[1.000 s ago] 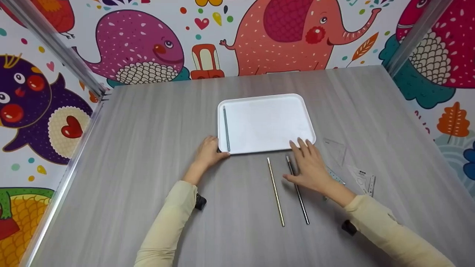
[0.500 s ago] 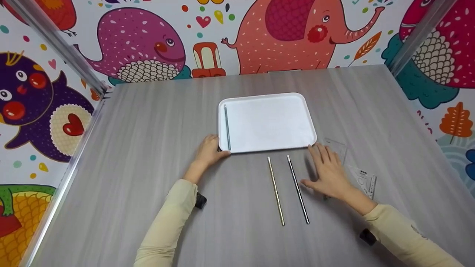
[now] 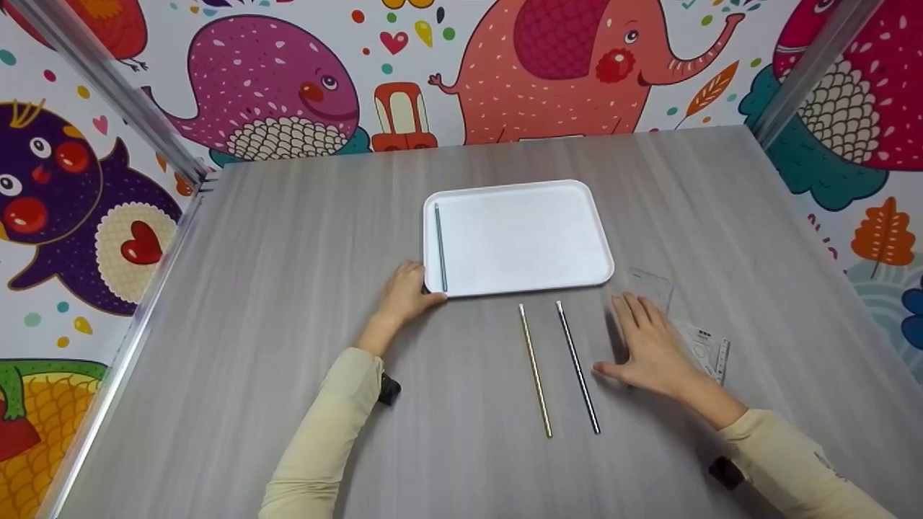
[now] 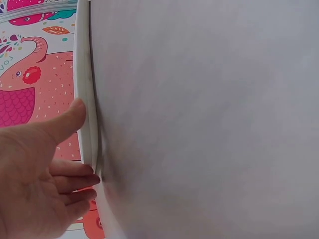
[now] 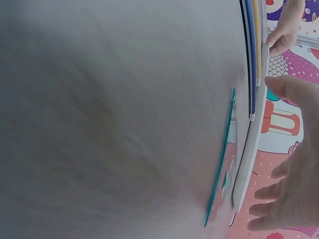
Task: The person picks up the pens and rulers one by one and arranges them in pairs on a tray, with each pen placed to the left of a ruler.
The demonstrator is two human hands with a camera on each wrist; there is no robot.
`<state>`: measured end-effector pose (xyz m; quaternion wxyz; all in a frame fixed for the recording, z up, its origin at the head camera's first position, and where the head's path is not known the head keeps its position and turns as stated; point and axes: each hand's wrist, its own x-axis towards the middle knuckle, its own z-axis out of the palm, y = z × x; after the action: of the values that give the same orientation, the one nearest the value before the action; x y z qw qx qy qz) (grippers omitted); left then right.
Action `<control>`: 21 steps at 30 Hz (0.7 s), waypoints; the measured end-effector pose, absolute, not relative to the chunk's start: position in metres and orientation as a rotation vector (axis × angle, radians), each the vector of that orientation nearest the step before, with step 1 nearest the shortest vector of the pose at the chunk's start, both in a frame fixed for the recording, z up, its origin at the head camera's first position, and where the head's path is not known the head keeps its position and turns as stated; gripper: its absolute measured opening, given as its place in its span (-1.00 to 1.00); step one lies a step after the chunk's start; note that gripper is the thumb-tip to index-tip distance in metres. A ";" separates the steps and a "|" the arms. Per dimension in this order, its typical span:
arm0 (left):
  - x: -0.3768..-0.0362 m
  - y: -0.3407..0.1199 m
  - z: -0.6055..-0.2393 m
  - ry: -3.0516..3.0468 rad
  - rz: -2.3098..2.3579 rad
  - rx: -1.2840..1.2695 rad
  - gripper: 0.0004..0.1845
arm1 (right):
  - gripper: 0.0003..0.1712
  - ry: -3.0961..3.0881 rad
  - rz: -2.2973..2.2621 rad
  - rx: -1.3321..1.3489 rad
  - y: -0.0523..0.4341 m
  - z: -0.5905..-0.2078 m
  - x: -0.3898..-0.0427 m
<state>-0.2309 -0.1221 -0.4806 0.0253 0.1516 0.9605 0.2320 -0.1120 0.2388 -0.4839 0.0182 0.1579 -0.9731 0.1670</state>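
In the head view, a white tray (image 3: 523, 241) lies on the table with a blue-green pencil (image 3: 440, 249) along its left side. My left hand (image 3: 402, 294) holds the tray's near left corner, thumb on the front edge and fingers at the side. The left wrist view has the same thumb (image 4: 70, 119) against the rim. My right hand (image 3: 649, 347) hovers with spread fingers over the clear drawing tools, holding nothing. Left of it lie a dark silvery pencil (image 3: 578, 371) and a gold pencil (image 3: 536, 375), side by side and apart.
A clear set square (image 3: 705, 349) and another clear plastic piece (image 3: 652, 287) lie by the right hand, partly hidden by it. A teal-edged tool (image 5: 222, 154) shows in the right wrist view. Patterned wall panels (image 3: 288, 86) border the grey table (image 3: 303, 238).
My right hand has left the tray's front edge and moved right and towards me, over the clear drawing tools. My left hand stays at the tray corner. The pencils have not moved.
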 end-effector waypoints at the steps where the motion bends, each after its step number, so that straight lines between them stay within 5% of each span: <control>1: -0.231 -0.122 -0.480 2.970 0.716 0.466 -0.47 | 0.20 -3.014 0.521 0.492 0.239 -0.484 -0.111; 12: -0.232 -0.122 -0.482 2.955 0.708 0.430 -0.44 | -0.10 -2.933 0.474 0.331 0.252 -0.486 -0.103; 21: -0.231 -0.121 -0.481 2.953 0.713 0.431 -0.44 | -0.15 -2.970 0.430 0.187 0.261 -0.486 -0.095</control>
<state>-0.2306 -0.1213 -0.4805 0.0366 0.1403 0.9618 0.2322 -0.0955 0.2613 -0.4862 0.0675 0.0621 -0.9855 0.1428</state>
